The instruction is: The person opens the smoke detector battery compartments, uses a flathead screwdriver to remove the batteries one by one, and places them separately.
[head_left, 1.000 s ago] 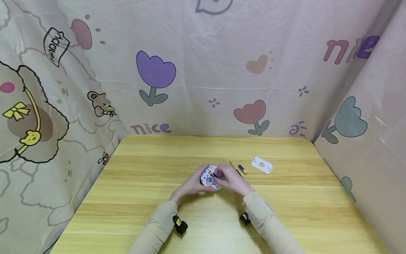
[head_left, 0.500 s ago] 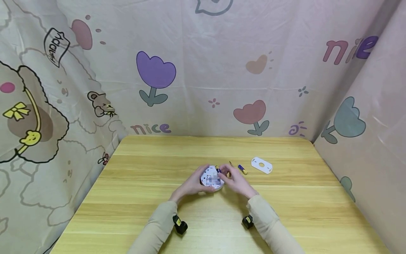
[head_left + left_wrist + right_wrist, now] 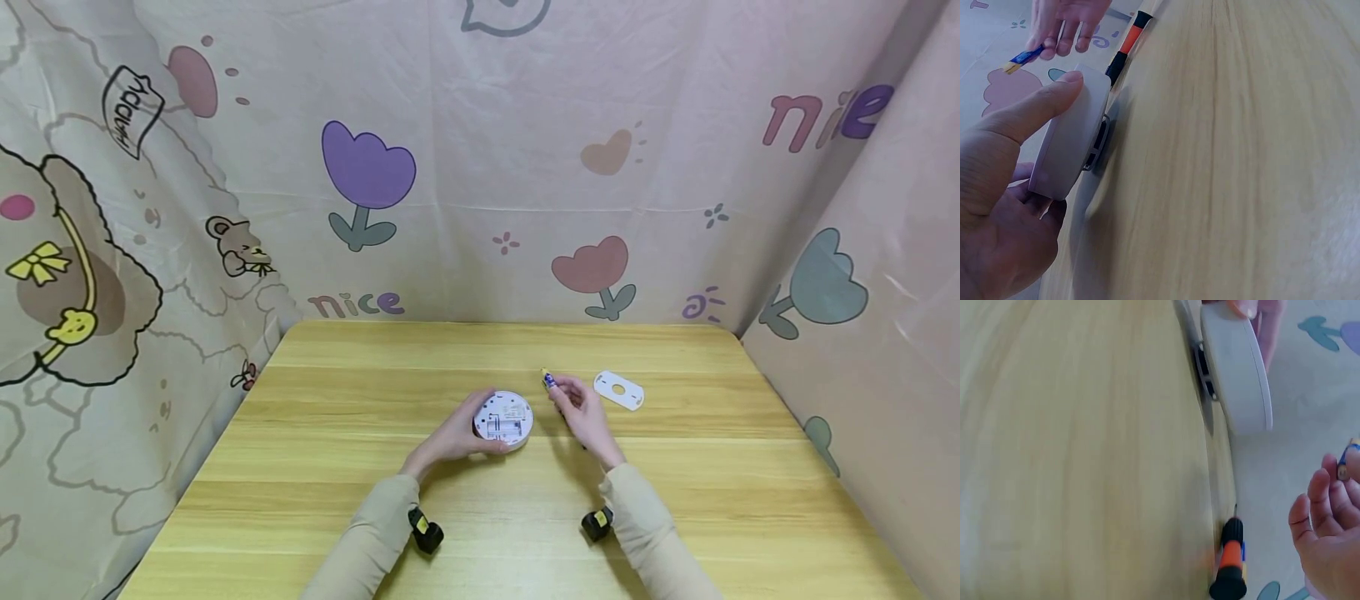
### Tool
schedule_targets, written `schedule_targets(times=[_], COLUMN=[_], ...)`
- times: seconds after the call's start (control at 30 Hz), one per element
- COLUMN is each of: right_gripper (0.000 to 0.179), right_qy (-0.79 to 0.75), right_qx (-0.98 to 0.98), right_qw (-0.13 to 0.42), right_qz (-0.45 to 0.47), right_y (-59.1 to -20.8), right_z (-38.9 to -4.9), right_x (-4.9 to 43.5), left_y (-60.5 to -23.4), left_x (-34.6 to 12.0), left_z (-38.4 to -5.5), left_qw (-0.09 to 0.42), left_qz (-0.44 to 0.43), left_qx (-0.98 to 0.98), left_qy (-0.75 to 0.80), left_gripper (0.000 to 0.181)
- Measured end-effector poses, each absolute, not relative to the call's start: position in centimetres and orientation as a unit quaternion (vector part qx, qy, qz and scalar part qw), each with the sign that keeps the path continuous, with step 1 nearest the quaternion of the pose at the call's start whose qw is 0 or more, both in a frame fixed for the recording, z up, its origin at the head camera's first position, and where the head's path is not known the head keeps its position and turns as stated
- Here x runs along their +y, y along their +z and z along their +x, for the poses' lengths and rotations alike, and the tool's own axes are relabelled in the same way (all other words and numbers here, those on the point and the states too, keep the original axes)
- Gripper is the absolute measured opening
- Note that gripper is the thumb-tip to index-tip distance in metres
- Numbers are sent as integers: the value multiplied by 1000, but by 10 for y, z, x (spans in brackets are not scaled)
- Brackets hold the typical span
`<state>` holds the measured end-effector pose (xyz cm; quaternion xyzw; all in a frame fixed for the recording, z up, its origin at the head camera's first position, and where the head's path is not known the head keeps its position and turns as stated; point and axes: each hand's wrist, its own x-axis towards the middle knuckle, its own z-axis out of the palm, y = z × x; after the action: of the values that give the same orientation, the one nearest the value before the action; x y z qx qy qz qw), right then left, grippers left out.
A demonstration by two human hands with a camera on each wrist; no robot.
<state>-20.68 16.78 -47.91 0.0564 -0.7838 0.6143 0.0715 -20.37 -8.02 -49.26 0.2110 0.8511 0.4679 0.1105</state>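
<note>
My left hand [image 3: 457,429] grips a round white device, apparently a smoke alarm [image 3: 513,407], by its rim, thumb on the near side. Its upturned face shows a recessed compartment and printed labels; in the left wrist view a dark vented part [image 3: 1099,142] sticks out underneath, close over the table. To the right of it, my right hand [image 3: 588,417] pinches a blue and yellow battery [image 3: 549,379] in the air between thumb and fingers. A screwdriver [image 3: 1231,556] with a black and orange handle lies below that hand, with another battery [image 3: 1244,556] partly hidden behind it.
A white oblong plate [image 3: 618,390] with a central hole lies on the wooden table [image 3: 360,383], just right of my right hand. Patterned cloth [image 3: 480,167] hangs behind the table and along both sides.
My right hand has moved right, away from the smoke alarm, lifting the battery off its face. It now covers the screwdriver and the table battery in the head view. The left hand stays put.
</note>
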Motion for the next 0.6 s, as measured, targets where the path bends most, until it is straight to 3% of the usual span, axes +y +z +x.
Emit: schedule_targets(times=[0.27,0.6], right_gripper=[22,19], right_qy=[582,487], right_qx=[-801,-861], right_qw=[140,142], right_qz=[-3,-40], right_y=[-483,-487], right_z=[-212,-217], right_x=[190,216], left_y=[-492,-493], left_x=[-80,-82], left_z=[-203,-203], left_qw=[117,117], left_qz=[208,212], left_qx=[853,853], left_qy=[464,463], left_gripper=[110,110])
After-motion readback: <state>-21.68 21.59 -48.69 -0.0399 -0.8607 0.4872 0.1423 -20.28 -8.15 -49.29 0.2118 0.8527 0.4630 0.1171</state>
